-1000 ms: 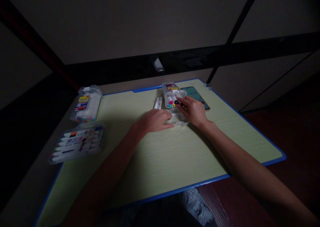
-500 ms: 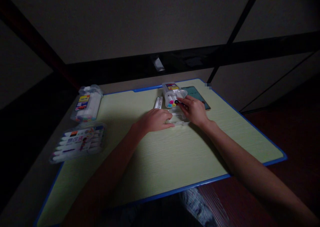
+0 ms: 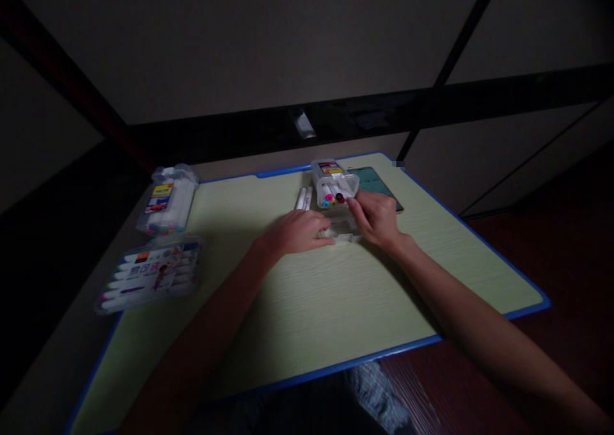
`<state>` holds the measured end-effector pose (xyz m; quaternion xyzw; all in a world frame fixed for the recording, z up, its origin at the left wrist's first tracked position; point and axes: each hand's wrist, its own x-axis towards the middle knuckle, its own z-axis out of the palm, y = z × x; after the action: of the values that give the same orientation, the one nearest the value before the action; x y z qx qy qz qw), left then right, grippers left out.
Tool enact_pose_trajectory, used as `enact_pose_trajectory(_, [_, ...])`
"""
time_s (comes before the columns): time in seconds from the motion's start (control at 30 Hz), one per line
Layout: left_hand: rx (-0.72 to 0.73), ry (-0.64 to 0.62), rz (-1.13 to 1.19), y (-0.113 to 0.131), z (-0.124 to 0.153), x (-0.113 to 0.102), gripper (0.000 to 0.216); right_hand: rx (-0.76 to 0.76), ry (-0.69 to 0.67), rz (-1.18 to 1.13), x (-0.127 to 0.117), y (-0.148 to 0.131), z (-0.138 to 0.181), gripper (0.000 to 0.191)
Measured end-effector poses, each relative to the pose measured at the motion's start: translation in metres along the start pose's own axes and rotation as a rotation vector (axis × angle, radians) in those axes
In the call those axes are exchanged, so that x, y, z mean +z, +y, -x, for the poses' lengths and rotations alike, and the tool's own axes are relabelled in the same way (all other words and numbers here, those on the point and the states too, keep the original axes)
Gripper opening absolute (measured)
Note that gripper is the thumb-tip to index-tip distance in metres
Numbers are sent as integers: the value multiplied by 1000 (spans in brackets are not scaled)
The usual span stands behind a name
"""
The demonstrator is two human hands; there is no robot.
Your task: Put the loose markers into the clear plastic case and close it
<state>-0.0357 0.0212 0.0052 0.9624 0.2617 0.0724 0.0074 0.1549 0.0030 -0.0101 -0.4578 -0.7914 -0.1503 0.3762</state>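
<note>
A clear plastic marker case [image 3: 353, 182] lies on its side near the table's far edge, its mouth towards me. Inside it several white markers show coloured ends: pink, blue, yellow, black and red. The case's clear lid [image 3: 344, 230] hangs open flat on the table. My left hand [image 3: 300, 230] is closed on the lid's left side, between thumb and fingers. Curled beside the mouth's right edge is my right hand [image 3: 377, 217], its thumb close to the black and red ends; what its fingers hold, if anything, is hidden. Two white markers [image 3: 304, 198] lie left of the case.
A phone [image 3: 378, 185] with a lit screen lies behind my right hand. At the table's left stand another marker case [image 3: 180, 198] and a flat case of markers [image 3: 153, 275], which overhangs the edge. The green table [image 3: 311, 313] has a blue rim; a dark wall rises behind.
The black-ended marker that my right hand pinched now sits in the case, with a red end showing beside it. My right fingers have curled in. My left hand stays on the lid.
</note>
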Motion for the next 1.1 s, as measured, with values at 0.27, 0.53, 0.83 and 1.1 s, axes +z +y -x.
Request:
enact_pose_trajectory(0.27, [-23,-13,40,0,-1,0,29,-291,18,-108,-2,-8,0,44])
enact_pose_trajectory(0.53, [-21,-14,26,1,0,0,17,-472,116,-233,-3,-36,2,35])
enact_pose_trajectory(0.83, [-5,-33,11,2,1,-3,14,-480,109,-339,-3,-46,2,39])
enact_pose_trajectory(1.1, [-49,-7,137,-1,1,-10,12,-489,123,-325,-2,-44,4,39])
